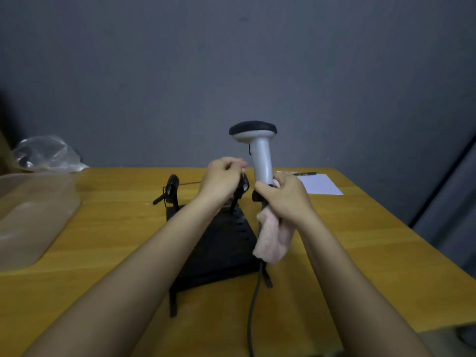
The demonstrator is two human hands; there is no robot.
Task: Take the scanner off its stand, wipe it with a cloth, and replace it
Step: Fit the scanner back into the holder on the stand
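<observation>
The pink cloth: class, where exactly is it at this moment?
In the head view, the pink cloth hangs right of centre from the right hand, which holds it together with the scanner handle, beside the black stand.

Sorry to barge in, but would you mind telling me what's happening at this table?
A person is cleaning a scanner. The right hand holds it upright by the handle, off its stand, with a pink cloth bunched in the same grip. The left hand is closed on the stand's upright holder. The scanner's cable trails toward the near table edge. It has not been replaced yet.
</observation>
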